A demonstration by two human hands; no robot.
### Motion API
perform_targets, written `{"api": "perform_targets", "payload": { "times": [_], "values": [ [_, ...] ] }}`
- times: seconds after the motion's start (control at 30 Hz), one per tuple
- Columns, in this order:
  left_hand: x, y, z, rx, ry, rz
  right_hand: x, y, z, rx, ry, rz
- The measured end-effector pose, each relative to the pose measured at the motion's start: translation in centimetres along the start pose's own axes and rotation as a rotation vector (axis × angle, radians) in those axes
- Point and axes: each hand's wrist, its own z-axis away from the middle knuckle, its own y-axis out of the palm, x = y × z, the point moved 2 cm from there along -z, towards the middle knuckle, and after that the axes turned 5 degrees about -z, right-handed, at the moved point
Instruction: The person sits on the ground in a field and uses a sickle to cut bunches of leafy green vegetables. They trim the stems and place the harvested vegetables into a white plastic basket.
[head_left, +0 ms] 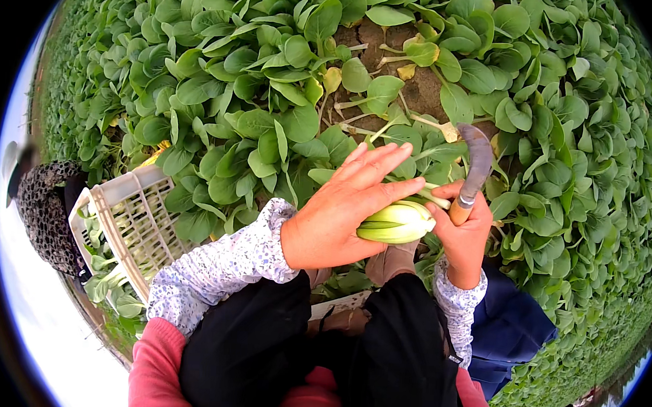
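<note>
In front of my knees, my left hand (pixel 348 212) is over a head of bok choy (pixel 397 223), holding it from the leafy side with fingers stretched out. The pale cut base points right, and my palm hides most of the leaves. My right hand (pixel 463 229) grips the wooden handle of a sickle (pixel 476 163), whose curved, dull blade rises above the fist. Between the thumb and fingers of that same hand is the end of a pale leaf stalk (pixel 437 199), close against the bok choy.
Dense bok choy plants (pixel 265 90) grow ahead and on both sides. Loose and yellowing leaves lie on a patch of bare soil (pixel 424 91) ahead. At left stands a pale plastic crate (pixel 142 220) with greens in it. Beside it is a person in a dark patterned covering (pixel 49 211). Dark blue cloth (pixel 511 327) lies at right.
</note>
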Motion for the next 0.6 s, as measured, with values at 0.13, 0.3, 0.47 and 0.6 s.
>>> {"api": "perform_targets", "payload": {
  "times": [0.13,0.3,0.47,0.6],
  "values": [
    [0.0,1.7,0.4,0.179,-0.164,0.537,-0.1,0.9,1.2,0.293,0.025,-0.276],
    [1.0,3.9,1.4,0.17,-0.335,0.836,1.4,2.2,1.0,0.264,0.228,-0.313],
    [1.9,3.9,1.3,0.092,-0.371,0.718,0.4,2.4,0.6,0.263,0.291,-0.167],
    [2.6,2.2,1.4,0.148,-0.358,0.217,0.7,2.3,-0.2,0.267,0.37,-0.231]
  ]
}}
